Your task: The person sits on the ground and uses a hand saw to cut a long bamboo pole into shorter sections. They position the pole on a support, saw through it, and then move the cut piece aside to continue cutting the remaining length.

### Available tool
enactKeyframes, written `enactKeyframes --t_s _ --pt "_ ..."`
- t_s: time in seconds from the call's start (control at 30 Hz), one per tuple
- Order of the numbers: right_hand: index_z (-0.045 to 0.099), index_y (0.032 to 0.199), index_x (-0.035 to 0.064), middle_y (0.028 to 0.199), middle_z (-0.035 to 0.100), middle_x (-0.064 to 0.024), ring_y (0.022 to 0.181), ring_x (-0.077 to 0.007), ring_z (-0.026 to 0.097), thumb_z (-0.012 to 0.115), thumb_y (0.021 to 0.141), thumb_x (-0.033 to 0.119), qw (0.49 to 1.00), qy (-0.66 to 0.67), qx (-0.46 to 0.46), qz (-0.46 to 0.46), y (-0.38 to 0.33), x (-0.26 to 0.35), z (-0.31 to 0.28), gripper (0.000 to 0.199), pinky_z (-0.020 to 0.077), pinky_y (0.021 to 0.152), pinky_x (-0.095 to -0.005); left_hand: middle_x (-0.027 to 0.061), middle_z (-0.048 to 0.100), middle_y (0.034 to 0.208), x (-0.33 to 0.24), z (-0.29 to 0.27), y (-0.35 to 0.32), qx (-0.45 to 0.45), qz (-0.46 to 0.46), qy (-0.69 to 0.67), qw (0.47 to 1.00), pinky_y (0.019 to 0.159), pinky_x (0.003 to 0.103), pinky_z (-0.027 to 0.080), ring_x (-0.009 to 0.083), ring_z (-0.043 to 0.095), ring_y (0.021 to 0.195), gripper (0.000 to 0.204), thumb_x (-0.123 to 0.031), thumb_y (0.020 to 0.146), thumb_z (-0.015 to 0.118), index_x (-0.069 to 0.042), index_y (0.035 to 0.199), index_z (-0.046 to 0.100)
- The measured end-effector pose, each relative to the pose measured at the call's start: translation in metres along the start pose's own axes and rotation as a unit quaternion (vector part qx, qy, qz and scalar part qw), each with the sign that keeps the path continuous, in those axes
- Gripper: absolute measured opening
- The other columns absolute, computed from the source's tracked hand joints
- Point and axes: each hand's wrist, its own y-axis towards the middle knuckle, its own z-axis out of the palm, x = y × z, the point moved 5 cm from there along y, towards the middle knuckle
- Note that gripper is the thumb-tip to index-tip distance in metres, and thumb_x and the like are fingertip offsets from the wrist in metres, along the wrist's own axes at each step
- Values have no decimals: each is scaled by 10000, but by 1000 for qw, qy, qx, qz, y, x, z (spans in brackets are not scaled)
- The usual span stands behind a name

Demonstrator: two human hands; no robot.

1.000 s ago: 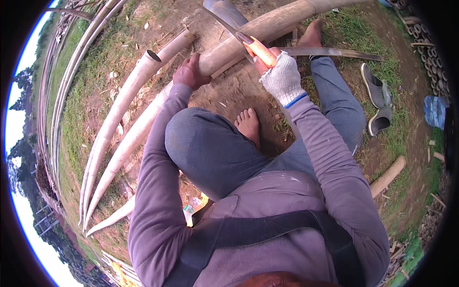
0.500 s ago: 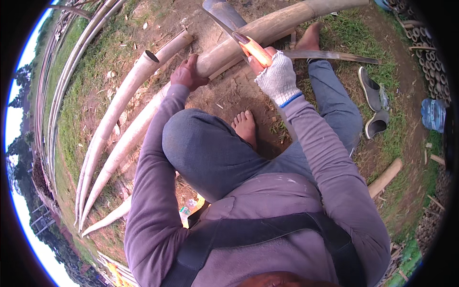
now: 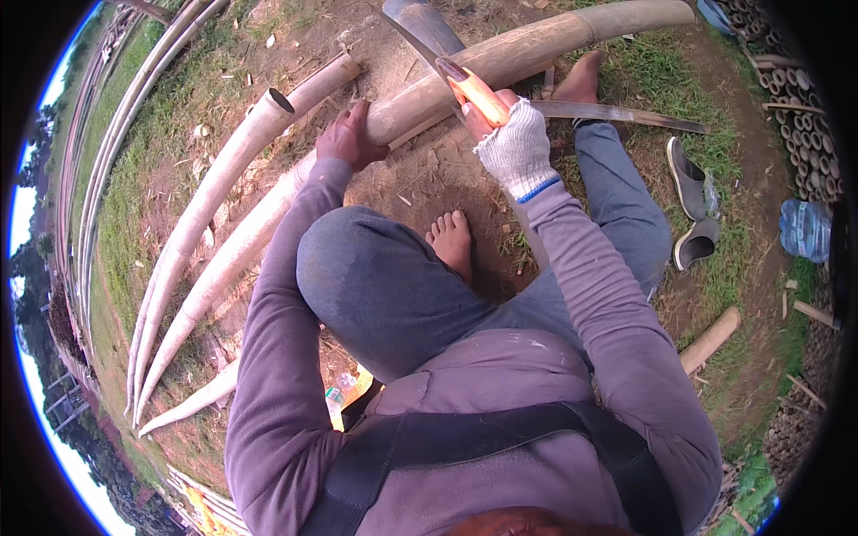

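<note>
A thick pale bamboo pole [image 3: 527, 52] slants from my left hand up to the far right. My bare left hand [image 3: 351, 138] is closed on its near, left end, with the thumb side against the pole. My right hand [image 3: 517, 143], in a white knitted glove with a blue cuff edge, grips an orange wooden handle [image 3: 478, 96] with a dark tip, held over the pole. A thin dark blade [image 3: 407, 34] runs from beside the handle up to the left. Right of the glove lies a long, narrow, flat strip [image 3: 626, 113], possibly a second blade.
Several long bamboo poles [image 3: 201, 192] lie on the left, one with its hollow end toward the pole. Grey slip-on shoes [image 3: 697, 243], a water bottle [image 3: 806, 230] and stacked cut bamboo [image 3: 809, 134] are on the right. A short bamboo piece [image 3: 712, 339] lies near my right elbow.
The whole view has shifted slightly. Both hands keep their grips, and the handle stays in nearly the same place over the pole.
</note>
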Motion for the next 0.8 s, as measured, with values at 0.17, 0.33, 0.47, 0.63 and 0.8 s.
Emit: enactKeyframes --t_s 0.17,0.33,0.47,0.63,0.8 --pt "639 874 4 696 632 -210 637 -427 665 819 939 281 999 -35 31 -19 -64 6 -42 336 520 603 -473 220 653 1400 15 -7 -2 3 -3 -19 1000 1076 494 560 416 681 1260 1098 -499 695 914 -180 1625 427" --pt "640 924 -17 679 613 -97 588 -268 650 777 961 86 995 -71 73 -13 -178 31 -133 176 498 574 -417 227 662 1367 15 8 -10 -4 8 -13 1000 1040 500 574 414 701 1214 1098 -509 705 904 -178 1633 418" --pt "655 928 40 736 657 -207 649 -411 669 806 964 242 998 -48 12 -47 -89 -3 -47 255 518 615 -463 222 646 1411 6 7 -6 20 -2 -16 1000 1032 512 581 414 690 1250 1064 -487 690 926 -201 1599 454" --pt "638 914 10 712 637 -234 685 -456 668 792 969 292 1000 -6 9 -29 -28 3 -5 326 518 620 -478 225 647 1414 21 10 -3 -10 21 -44 999 1050 526 572 413 682 1269 1073 -494 688 928 -218 1608 448" --pt "627 904 -4 736 631 -135 609 -266 626 803 943 110 990 29 78 113 -162 8 -112 214 494 598 -396 226 657 1394 15 9 -16 6 -5 -15 1000 1055 514 572 419 688 1250 1045 -480 701 915 -193 1594 453"
